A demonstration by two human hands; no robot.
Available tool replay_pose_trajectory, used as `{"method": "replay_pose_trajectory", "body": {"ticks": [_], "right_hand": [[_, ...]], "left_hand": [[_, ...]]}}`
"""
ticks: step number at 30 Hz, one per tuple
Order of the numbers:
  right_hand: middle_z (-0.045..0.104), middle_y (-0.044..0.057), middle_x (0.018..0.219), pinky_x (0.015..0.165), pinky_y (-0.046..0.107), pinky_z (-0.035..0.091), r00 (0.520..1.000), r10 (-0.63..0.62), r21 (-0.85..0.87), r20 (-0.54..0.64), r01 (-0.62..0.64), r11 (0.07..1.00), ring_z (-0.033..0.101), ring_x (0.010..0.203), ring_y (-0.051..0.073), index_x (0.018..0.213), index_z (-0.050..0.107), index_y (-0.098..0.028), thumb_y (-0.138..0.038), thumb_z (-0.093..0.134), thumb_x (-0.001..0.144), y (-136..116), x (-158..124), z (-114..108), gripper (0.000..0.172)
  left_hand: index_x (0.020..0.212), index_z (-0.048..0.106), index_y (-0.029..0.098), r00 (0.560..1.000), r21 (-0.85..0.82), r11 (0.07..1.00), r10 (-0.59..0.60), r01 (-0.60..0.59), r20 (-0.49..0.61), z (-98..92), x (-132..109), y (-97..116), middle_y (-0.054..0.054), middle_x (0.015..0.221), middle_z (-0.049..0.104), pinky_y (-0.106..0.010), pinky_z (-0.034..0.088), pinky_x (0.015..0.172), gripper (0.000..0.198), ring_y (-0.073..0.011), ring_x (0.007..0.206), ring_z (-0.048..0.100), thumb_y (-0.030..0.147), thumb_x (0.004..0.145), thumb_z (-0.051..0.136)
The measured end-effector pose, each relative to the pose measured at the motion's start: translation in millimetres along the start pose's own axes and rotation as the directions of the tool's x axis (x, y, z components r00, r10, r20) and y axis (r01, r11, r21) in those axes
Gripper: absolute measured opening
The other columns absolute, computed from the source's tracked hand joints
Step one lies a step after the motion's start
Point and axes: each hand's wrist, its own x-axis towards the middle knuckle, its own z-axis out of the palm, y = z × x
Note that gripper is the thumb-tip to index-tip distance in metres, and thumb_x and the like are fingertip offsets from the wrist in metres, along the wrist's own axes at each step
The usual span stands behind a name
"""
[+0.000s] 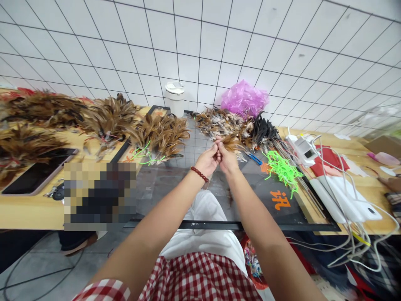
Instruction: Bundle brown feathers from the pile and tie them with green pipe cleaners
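Over the dark glass panel [194, 209], my left hand [208, 161] and my right hand [228, 159] meet with fingertips pinched together. A small fan of brown feathers [231, 143] sticks out to the right from between the fingers; its quill ends are hidden. Both hands are closed. Just beyond them lies a pile of brown, white and black feathers [216, 121]. Blue-handled thread snips [255, 159] and a heap of bright green ties [283, 169] lie to the right. Left of my hands sits a bunch of brown feathers [163, 136], with green ties [145, 154] beside it.
A white lidded cup [175, 98] and a pink plastic bag [246, 98] stand near the tiled wall. More feather bunches [109, 117] and a phone [39, 171] lie left. A white device [303, 150] and loose cables [344, 200] are on the right, near another person's hand [390, 182].
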Motion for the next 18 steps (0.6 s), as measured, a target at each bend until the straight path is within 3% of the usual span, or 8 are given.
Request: {"method": "replay_pose_trajectory", "body": {"ticks": [4, 9, 14, 18], "right_hand": [[0.068, 0.001, 0.092, 0.061, 0.024, 0.050, 0.996, -0.059, -0.037, 0.066, 0.061, 0.997, 0.057, 0.068, 0.011, 0.109, 0.064, -0.023, -0.044, 0.071, 0.066, 0, -4, 4, 0.048], [0.069, 0.003, 0.094, 0.080, 0.031, 0.052, 0.985, -0.116, -0.087, 0.127, 0.127, 0.988, 0.061, 0.086, 0.016, 0.105, 0.066, -0.024, -0.044, 0.069, 0.070, 4, -3, 1, 0.040], [0.066, 0.006, 0.111, 0.100, 0.038, 0.041, 0.952, -0.197, -0.104, 0.236, 0.226, 0.969, 0.058, 0.109, 0.020, 0.072, 0.070, -0.021, -0.042, 0.075, 0.066, 6, -1, -6, 0.023], [0.066, 0.007, 0.109, 0.095, 0.040, 0.043, 0.984, -0.147, -0.163, 0.101, 0.163, 0.973, 0.057, 0.108, 0.022, 0.069, 0.069, -0.019, -0.050, 0.068, 0.069, 9, 4, -12, 0.031]], "left_hand": [[0.074, 0.062, 0.012, 0.985, -0.160, 0.984, -0.103, 0.079, -0.142, 3.3, 0, 8, 0.003, 0.053, 0.049, -0.011, 0.036, 0.043, 0.021, -0.0010, 0.044, 0.044, 0.021, 0.090, 0.051], [0.074, 0.060, 0.013, 0.987, -0.101, 0.985, -0.145, 0.138, -0.068, -0.4, -1, 17, 0.001, 0.057, 0.053, -0.015, 0.038, 0.044, 0.018, -0.0039, 0.048, 0.047, 0.018, 0.089, 0.052], [0.076, 0.056, 0.015, 0.993, -0.022, 0.994, 0.103, -0.104, -0.061, -12.6, 4, 22, 0.001, 0.070, 0.061, -0.019, 0.047, 0.060, 0.010, -0.0061, 0.061, 0.057, 0.016, 0.086, 0.055], [0.077, 0.055, 0.015, 0.961, 0.158, 0.949, 0.276, -0.274, 0.011, -22.3, 11, 29, 0.004, 0.060, 0.052, -0.021, 0.047, 0.061, 0.014, -0.0074, 0.057, 0.055, 0.027, 0.084, 0.060]]}}
